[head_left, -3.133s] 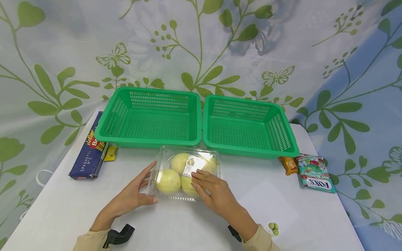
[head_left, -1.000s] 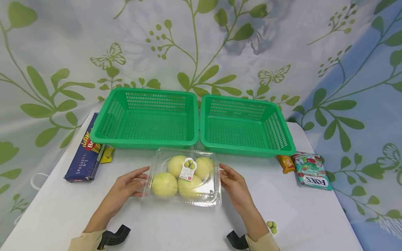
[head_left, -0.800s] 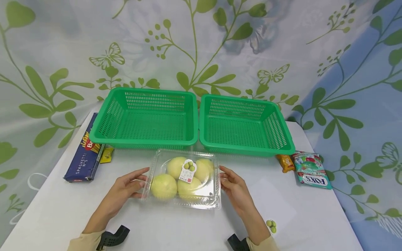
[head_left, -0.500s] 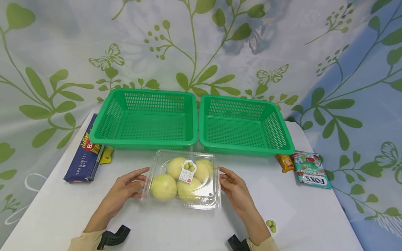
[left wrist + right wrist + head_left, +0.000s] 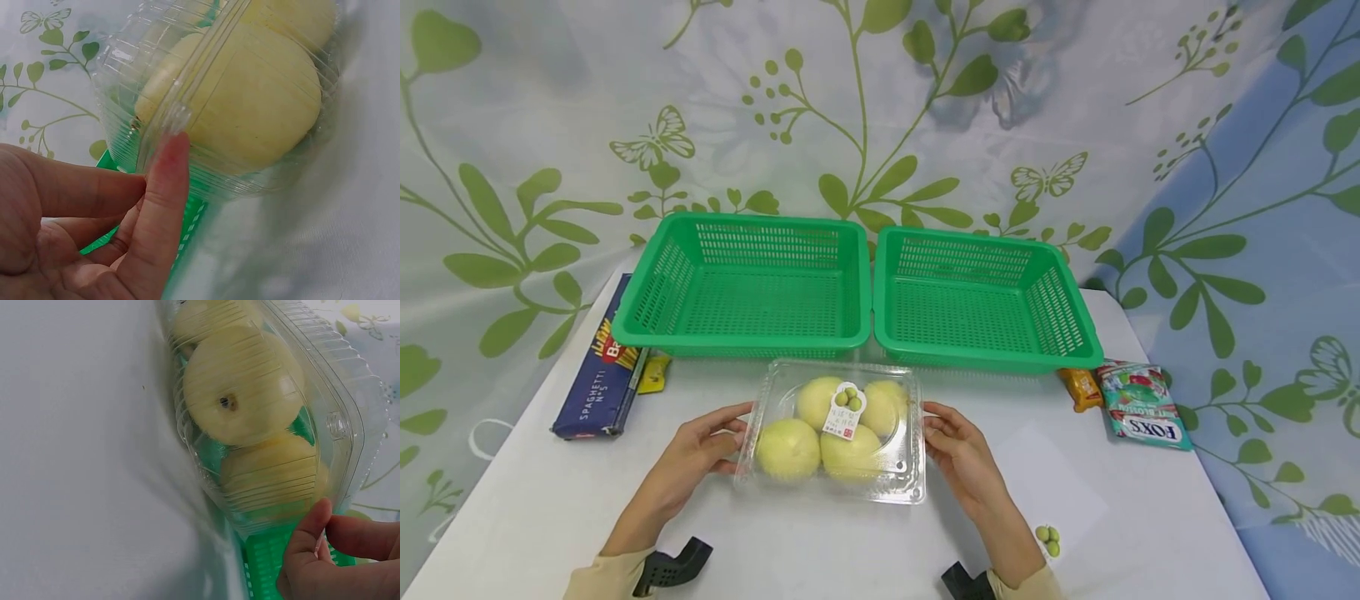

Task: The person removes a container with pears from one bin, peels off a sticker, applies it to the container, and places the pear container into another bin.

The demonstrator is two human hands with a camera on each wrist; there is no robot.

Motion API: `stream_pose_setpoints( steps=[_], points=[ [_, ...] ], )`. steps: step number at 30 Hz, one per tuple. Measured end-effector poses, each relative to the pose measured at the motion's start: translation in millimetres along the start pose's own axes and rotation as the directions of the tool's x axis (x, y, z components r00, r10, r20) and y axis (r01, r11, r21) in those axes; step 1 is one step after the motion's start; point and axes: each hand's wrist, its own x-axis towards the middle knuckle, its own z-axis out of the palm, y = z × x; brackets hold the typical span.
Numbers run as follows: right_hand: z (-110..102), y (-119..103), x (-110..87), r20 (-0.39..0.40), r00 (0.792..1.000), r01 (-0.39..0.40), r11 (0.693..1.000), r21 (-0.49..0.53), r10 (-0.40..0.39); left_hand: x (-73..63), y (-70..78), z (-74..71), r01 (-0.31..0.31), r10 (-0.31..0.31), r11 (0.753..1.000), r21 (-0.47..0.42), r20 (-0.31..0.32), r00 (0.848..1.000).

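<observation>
A clear plastic clamshell box (image 5: 887, 479) holds several round pale-yellow fruits (image 5: 787, 450), with a white label (image 5: 844, 412) on its lid. My left hand (image 5: 696, 458) pinches the box's left rim; in the left wrist view, the thumb and a finger (image 5: 169, 175) meet at that edge. At the opposite side, my right hand (image 5: 966, 462) pinches the rim near a corner, and the right wrist view shows its fingertips (image 5: 319, 515) there. The box appears slightly tilted above the white table in the wrist views. Some of both hands' fingers are hidden.
Two green baskets (image 5: 745, 340) (image 5: 985, 357) stand side by side behind the box. A blue spaghetti box (image 5: 591, 387) and a yellow packet (image 5: 654, 375) lie at left. An orange packet (image 5: 1082, 389) and a teal candy bag (image 5: 1142, 404) lie at right. A fruit-printed card (image 5: 1048, 539) lies front right.
Earlier my right hand lay on the lid at the label; it has since moved to the box's right rim. The box has shifted slightly toward me. Little differs over the last half second.
</observation>
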Motion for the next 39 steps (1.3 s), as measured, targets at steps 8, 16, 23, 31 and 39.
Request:
stream_pose_setpoints(
  steps=[8, 16, 23, 31, 39],
  points=[
    [3.4, -7.1, -8.5, 0.005, 1.0, -0.007, 1.0, 0.029, 0.007, -6.3, 2.2, -0.4, -0.022, 0.023, 0.999, -0.03, 0.017, 1.0],
    [7.0, -19.1, -18.5, -0.008, 1.0, 0.003, 0.998, 0.065, -0.003, -10.3, 9.5, -1.3, -0.055, 0.055, 0.998, -0.018, 0.024, 0.998],
    [8.2, -22.2, -22.3, -0.006, 1.0, 0.005, 0.998, 0.064, -0.005, -15.1, 9.1, -1.9, -0.095, 0.097, 0.994, -0.046, 0.044, 0.994],
    [6.4, -23.9, -25.7, 0.027, 0.998, 0.062, 0.996, 0.064, -0.064, -18.7, 11.5, -4.0, -0.172, 0.184, 0.978, -0.114, 0.103, 0.977],
    [4.4, -31.3, -29.4, 0.027, 0.993, 0.11, 0.989, 0.104, -0.113, -17.1, 13.7, -4.0, -0.224, 0.244, 0.964, -0.141, 0.14, 0.96]
  ],
)
